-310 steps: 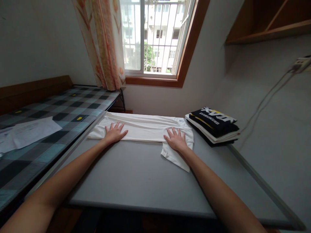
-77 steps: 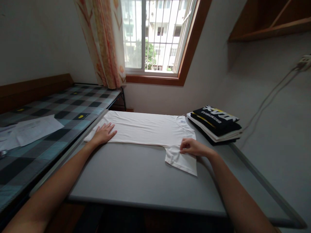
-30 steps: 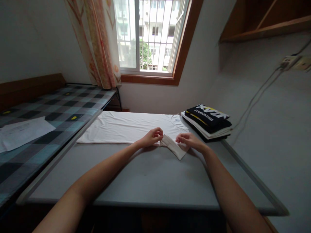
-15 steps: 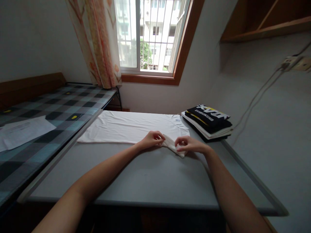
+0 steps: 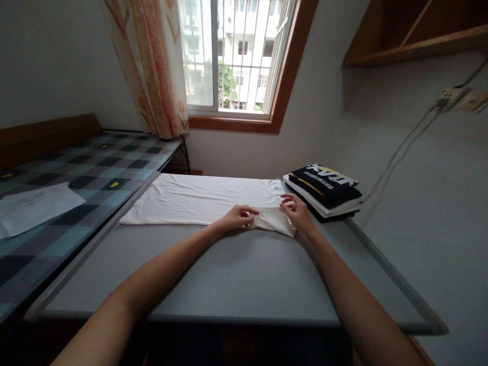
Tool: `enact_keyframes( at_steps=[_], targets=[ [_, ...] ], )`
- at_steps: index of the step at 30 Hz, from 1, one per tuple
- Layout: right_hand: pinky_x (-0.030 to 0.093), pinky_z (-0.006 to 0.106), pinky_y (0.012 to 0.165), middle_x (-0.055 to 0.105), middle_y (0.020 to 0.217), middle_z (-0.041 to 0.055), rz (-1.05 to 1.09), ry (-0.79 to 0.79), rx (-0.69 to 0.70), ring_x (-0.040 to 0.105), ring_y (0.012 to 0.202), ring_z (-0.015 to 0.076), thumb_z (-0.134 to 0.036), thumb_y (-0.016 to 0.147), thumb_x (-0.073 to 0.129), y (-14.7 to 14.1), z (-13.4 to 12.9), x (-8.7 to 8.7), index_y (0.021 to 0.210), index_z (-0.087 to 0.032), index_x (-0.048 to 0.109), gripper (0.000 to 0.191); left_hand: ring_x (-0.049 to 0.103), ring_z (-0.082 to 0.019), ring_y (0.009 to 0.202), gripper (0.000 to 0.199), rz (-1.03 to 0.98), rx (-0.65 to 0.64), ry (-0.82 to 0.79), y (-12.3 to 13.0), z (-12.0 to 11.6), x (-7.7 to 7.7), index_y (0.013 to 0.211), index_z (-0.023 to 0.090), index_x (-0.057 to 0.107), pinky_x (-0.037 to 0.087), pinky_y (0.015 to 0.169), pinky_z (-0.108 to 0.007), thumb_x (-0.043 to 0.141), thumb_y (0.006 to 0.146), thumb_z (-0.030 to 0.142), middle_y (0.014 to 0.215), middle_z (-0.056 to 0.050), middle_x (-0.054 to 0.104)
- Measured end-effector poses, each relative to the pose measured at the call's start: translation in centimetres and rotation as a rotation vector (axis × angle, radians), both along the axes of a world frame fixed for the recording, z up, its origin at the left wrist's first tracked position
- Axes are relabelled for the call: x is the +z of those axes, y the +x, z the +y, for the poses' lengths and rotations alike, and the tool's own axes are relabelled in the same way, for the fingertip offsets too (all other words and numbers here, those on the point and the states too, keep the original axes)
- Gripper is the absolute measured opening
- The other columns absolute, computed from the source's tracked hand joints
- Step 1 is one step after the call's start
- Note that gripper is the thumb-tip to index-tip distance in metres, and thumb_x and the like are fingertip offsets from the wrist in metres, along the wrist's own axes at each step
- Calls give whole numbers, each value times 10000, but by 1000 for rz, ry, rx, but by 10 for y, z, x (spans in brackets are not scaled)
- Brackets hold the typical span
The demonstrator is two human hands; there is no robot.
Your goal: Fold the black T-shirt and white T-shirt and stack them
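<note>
A white T-shirt point(image 5: 198, 198) lies stretched sideways across the grey table point(image 5: 229, 274), its neckline at the right end and its hem at the left. My left hand point(image 5: 239, 217) pinches the near edge of the shirt, where the sleeve begins. With thumb and fingers together, my right hand point(image 5: 296, 209) grips the sleeve's upper right corner. Between both hands the sleeve point(image 5: 272, 219) is turned back over the shirt body, its lower corner pointing toward me.
Beyond my right hand stands a stack of folded clothes point(image 5: 324, 190), black and white, with a printed black one on top. A bed with a checked cover point(image 5: 87, 168) adjoins the table's left side, with papers point(image 5: 38, 206) on it. A window point(image 5: 244, 61) is behind.
My right hand has moved up and away from me, carrying the sleeve edge further onto the shirt. The sleeve now lies flatter and wider. My left hand has stayed nearly in place.
</note>
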State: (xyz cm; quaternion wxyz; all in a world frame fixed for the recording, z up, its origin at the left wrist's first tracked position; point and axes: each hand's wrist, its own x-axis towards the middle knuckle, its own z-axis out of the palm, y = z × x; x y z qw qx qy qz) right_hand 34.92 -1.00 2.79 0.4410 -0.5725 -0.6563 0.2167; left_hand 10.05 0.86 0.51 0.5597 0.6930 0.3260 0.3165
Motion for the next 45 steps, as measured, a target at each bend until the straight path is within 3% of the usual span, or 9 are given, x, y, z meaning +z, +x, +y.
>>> enact_keyframes(
  at_steps=[3, 7, 10, 14, 16, 20, 25, 37, 45],
  targets=[
    [462, 312, 616, 671, 940, 121, -61, -82, -97, 610, 683, 198, -637, 773, 547, 6, 3, -6, 1083, -164, 616, 570, 530, -75, 517, 419, 16, 54, -23, 1, 3, -1, 1119, 84, 705, 422, 519, -196, 677, 712, 179, 596, 19, 601],
    [391, 301, 596, 638, 645, 84, -358, -190, -119, 586, 655, 214, -719, 805, 464, 15, 4, -9, 649, -193, 623, 571, 506, -69, 497, 434, 33, 48, -18, 0, 3, -2, 1137, 81, 695, 402, 485, -187, 705, 723, 212, 583, 25, 592],
    [333, 301, 565, 596, 571, 62, -514, -286, -93, 550, 608, 200, -692, 791, 514, 16, 1, -6, 533, -209, 555, 549, 496, -63, 480, 468, 38, 48, -25, -1, 1, -3, 1172, 82, 679, 392, 469, -182, 710, 720, 197, 580, 30, 590],
    [365, 293, 597, 660, 680, 59, -527, -329, -7, 580, 657, 202, -503, 740, 631, 11, -3, -2, 626, -209, 611, 316, 457, -50, 430, 544, 55, 68, -59, 1, 1, -6, 1248, 65, 632, 366, 444, -175, 712, 722, 178, 533, 53, 555],
    [401, 290, 630, 674, 728, 63, -459, -243, 33, 597, 691, 204, -443, 754, 605, 8, -3, -1, 692, -206, 624, 246, 507, -59, 475, 479, 36, 100, 9, 1, 3, -6, 1191, 81, 667, 403, 459, -183, 713, 727, 187, 660, -1, 640],
    [448, 295, 656, 667, 771, 81, -268, -57, -39, 609, 698, 204, -441, 856, 479, 3, -1, -2, 906, -180, 640, 311, 653, -146, 801, 244, 66, 248, 287, 0, 10, -6, 972, 121, 746, 526, 644, -242, 703, 739, 179, 1040, -119, 700],
    [455, 294, 665, 682, 784, 66, -310, -102, -47, 615, 659, 192, -382, 848, 553, 7, 1, -10, 1168, -163, 622, 394, 661, -195, 869, 214, 344, 361, 525, -6, 11, -11, 951, 142, 763, 513, 844, -327, 669, 766, 197, 995, -101, 718],
    [474, 268, 684, 705, 773, 54, -360, -53, -9, 626, 648, 164, -238, 818, 601, 16, 7, -17, 995, -174, 708, 217, 642, -201, 934, 246, 580, 488, 553, -7, 0, -3, 995, 220, 762, 486, 894, -322, 628, 789, 230, 1057, -43, 706],
    [456, 268, 668, 705, 775, 60, -395, -81, -8, 619, 645, 170, -293, 834, 599, 19, 9, -25, 1013, -169, 713, 245, 511, -276, 1205, 371, 725, 287, 597, -6, -4, -1, 1141, 303, 719, 388, 1017, -469, 554, 818, 222, 1303, -31, 632]
  ],
)
